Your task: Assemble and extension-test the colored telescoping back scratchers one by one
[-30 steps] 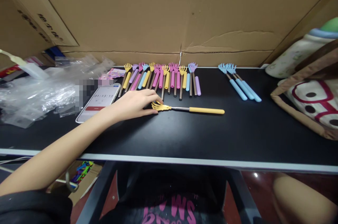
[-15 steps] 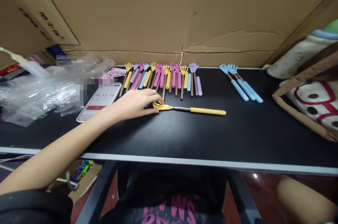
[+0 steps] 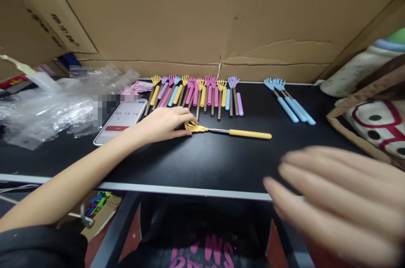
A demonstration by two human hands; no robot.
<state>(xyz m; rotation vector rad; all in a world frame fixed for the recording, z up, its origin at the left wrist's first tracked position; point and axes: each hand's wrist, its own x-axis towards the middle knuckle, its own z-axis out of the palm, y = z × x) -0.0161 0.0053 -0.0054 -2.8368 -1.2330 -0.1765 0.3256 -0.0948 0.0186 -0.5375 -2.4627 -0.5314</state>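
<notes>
My left hand is closed on the claw end of a yellow back scratcher, which lies crosswise on the black table with its handle pointing right. A short stretch of metal rod shows between claw and handle. My right hand is over the front edge at the lower right, blurred, its fingers stretched out and holding nothing. Behind the left hand lies a row of back scratcher parts: clawed rods and separate handles in yellow, pink, purple and blue. Farther right rest blue back scratchers with handles on their rods.
A phone showing a timer lies beside my left wrist. Clear plastic bags are heaped at the left. Cardboard walls the back. A bottle and a bag stand right. Below is a box of colourful pieces.
My right hand has risen from below the table at the lower right and come in over the front edge. The left hand keeps its hold on the yellow back scratcher.
</notes>
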